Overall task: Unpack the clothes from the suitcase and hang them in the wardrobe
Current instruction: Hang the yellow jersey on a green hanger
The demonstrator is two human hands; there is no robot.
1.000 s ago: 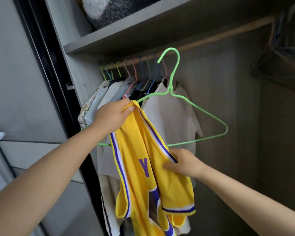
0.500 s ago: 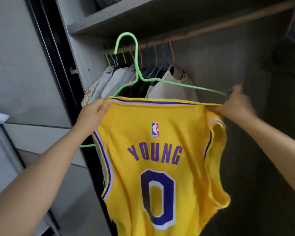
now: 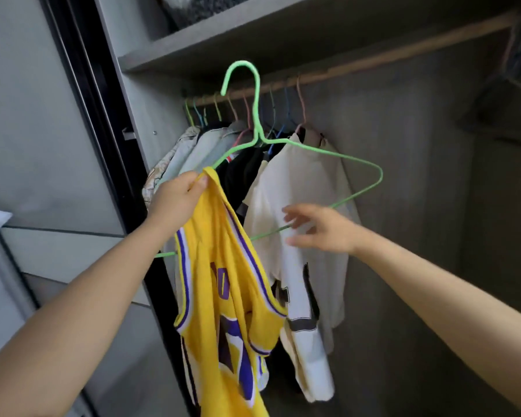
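Two hands work at the wardrobe: left hand pinches jersey and hanger, right hand reaches with fingers loosely spread, holding nothing.

A wooden rail crosses the upper part of the frame beneath a grey shelf; coloured hangers hook over it, carrying shirts bunched left of centre, a cream shirt rightmost; a dark fuzzy bundle lies on the shelf

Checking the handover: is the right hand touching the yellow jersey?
Apart. The head view shows the right hand open beside the yellow jersey, white shirt visible between them.
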